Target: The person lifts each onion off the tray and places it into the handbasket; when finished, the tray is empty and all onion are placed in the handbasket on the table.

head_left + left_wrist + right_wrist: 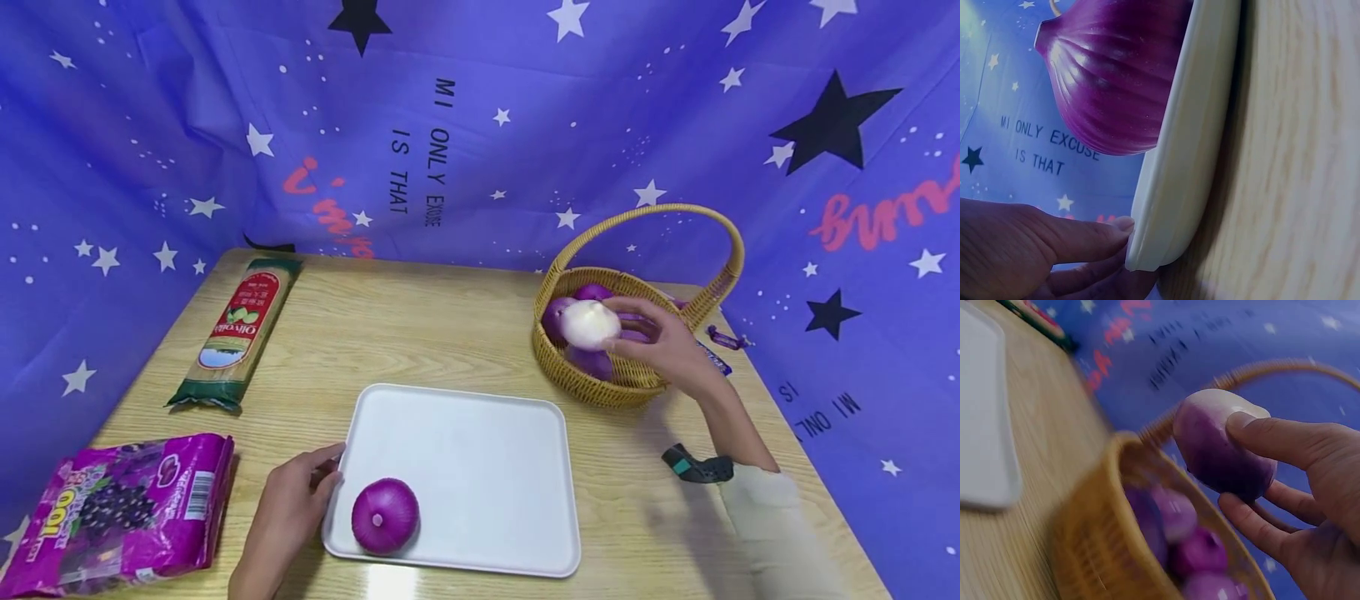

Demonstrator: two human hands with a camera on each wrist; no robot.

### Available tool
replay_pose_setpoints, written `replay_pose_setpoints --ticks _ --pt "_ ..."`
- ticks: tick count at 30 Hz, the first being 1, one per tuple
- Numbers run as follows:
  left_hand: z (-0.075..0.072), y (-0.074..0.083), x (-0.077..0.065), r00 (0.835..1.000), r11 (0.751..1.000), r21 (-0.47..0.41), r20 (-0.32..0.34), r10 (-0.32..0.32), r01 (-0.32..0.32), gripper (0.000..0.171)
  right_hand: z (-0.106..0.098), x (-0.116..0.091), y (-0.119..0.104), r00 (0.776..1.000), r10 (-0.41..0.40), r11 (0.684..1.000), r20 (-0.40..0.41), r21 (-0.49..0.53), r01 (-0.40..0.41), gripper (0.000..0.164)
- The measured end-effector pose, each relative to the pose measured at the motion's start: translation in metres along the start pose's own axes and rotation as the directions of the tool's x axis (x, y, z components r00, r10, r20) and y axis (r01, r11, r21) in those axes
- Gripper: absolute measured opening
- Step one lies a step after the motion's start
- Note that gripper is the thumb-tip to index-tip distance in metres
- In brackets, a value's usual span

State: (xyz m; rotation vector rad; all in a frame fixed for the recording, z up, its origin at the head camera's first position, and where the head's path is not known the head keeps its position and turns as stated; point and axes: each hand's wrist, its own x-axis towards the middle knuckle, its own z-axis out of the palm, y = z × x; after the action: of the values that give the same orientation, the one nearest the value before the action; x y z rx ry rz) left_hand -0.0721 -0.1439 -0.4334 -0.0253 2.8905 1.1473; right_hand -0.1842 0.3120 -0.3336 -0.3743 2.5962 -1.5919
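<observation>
My right hand (656, 342) is above the wicker basket (551, 367), gripping a rounded white-and-purple bulb (590, 325) between thumb and fingers. In the right wrist view that bulb (1222, 444) is pale on top and deep purple below; its exact kind is unclear. Several purple vegetables (1200, 550) lie inside the basket, partly hidden by hand and bulb. My left hand (292, 500) touches the left edge of the white tray (472, 483), its thumb (1100, 237) against the rim. A purple onion (385, 515) sits in the tray's near left corner.
A pasta-like green-ended packet (236, 333) lies at the back left. In front of it is a purple bag with grapes pictured (127, 508). Small wrapped sweets (726, 338) lie right of the basket. Starry blue cloth (480, 167) surrounds the wooden table (420, 325).
</observation>
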Motion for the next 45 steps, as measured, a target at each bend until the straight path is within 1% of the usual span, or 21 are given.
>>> replay_pose_setpoints --ticks 3,4,7,10,14,16,20,22,24,27,29,31,33,36,40,43,45 --pt "0.000 0.001 0.001 1.000 1.000 0.009 -0.005 0.010 -0.010 0.033 -0.023 -0.006 0.021 0.998 0.021 0.998 -0.062 -0.060 -0.025 0.055" --pt "0.000 0.001 0.001 1.000 1.000 0.012 -0.007 0.016 -0.016 0.033 -0.029 -0.008 0.028 0.996 0.029 0.995 -0.084 -0.096 -0.037 0.056" --pt "-0.001 0.001 0.003 0.999 0.999 0.021 -0.017 0.033 -0.033 0.033 -0.045 -0.015 0.043 0.990 0.056 0.984 -0.130 -0.160 -0.077 0.055" --pt "0.000 0.001 0.003 0.999 0.999 0.021 -0.017 0.031 -0.031 0.032 -0.055 -0.021 0.053 0.983 0.088 0.968 -0.158 -0.218 -0.122 0.054" --pt "0.000 0.002 0.003 1.000 1.000 0.016 -0.005 0.019 -0.019 0.032 -0.061 -0.026 0.057 0.978 0.117 0.954 -0.172 -0.256 -0.159 0.055" --pt "0.000 0.001 0.004 1.000 1.000 0.019 -0.001 0.015 -0.015 0.033 -0.061 -0.027 0.057 0.979 0.119 0.949 -0.167 -0.269 -0.161 0.056" --pt "0.000 0.001 0.004 1.000 1.000 0.025 -0.008 0.011 -0.011 0.033 -0.060 -0.023 0.056 0.985 0.098 0.939 -0.141 -0.314 -0.138 0.052" --pt "0.000 0.001 0.004 1.000 1.000 0.025 -0.012 0.012 -0.011 0.032 -0.058 -0.021 0.056 0.989 0.091 0.923 -0.119 -0.363 -0.128 0.050" --pt "0.000 0.001 0.003 1.000 1.000 0.022 -0.008 0.014 -0.014 0.032 -0.055 -0.019 0.055 0.994 0.084 0.908 -0.076 -0.406 -0.108 0.049" --pt "0.000 0.000 0.002 1.000 1.000 0.022 0.005 0.010 -0.010 0.032 -0.049 -0.017 0.056 0.997 0.079 0.868 -0.017 -0.491 -0.077 0.049" --pt "0.000 0.000 0.001 1.000 1.000 0.024 0.013 0.007 -0.007 0.033 -0.046 -0.016 0.056 0.997 0.078 0.852 0.016 -0.521 -0.059 0.047" --pt "0.001 0.000 0.001 1.000 1.000 0.027 0.017 -0.001 0.001 0.033 -0.044 -0.015 0.055 0.996 0.084 0.834 0.026 -0.549 -0.056 0.045" --pt "0.002 -0.001 0.001 1.000 1.000 0.027 0.016 -0.008 0.007 0.033 -0.043 -0.015 0.054 0.995 0.090 0.831 0.038 -0.554 -0.054 0.045" --pt "0.003 -0.001 0.001 1.000 0.999 0.030 0.013 -0.018 0.018 0.033 -0.042 -0.015 0.051 0.994 0.098 0.836 0.048 -0.546 -0.057 0.045" --pt "0.003 -0.001 0.001 1.000 1.000 0.024 0.004 -0.007 0.007 0.033 -0.042 -0.016 0.044 0.994 0.099 0.840 0.042 -0.539 -0.061 0.046" --pt "0.002 0.001 0.001 1.000 1.000 0.016 -0.006 0.004 -0.004 0.032 -0.040 -0.018 0.035 0.995 0.092 0.860 0.021 -0.505 -0.069 0.046" --pt "0.001 0.001 0.001 1.000 1.000 0.013 -0.009 0.005 -0.005 0.032 -0.035 -0.018 0.027 0.997 0.080 0.884 0.014 -0.462 -0.065 0.045"
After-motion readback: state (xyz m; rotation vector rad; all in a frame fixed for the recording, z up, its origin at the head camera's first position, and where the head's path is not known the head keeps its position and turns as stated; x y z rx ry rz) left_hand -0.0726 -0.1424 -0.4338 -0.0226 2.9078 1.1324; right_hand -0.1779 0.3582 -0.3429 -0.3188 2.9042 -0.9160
